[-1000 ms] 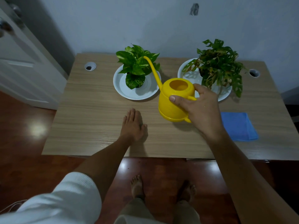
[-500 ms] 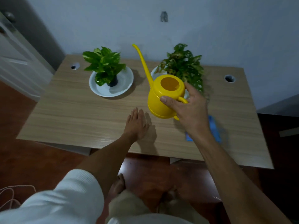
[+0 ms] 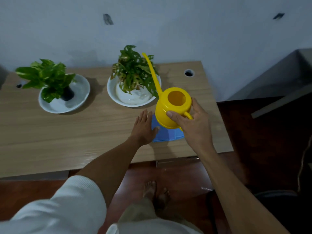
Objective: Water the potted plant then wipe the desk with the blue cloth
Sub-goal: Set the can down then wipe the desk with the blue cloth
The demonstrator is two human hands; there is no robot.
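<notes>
Desk (image 3: 67,132) bears two dishes (image 3: 64,105) (image 3: 133,102), blue cloth (image 3: 168,135).

The yellow watering can (image 3: 170,112) and left hand (image 3: 144,129) hide part of the blue cloth (image 3: 167,135).

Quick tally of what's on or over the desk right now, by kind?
Potted plants: 2, the left plant and the right plant
White dishes: 2, the left dish and the right dish
Yellow watering can: 1, held in the right hand
Blue cloth: 1, by the left hand
Total: 6
</notes>
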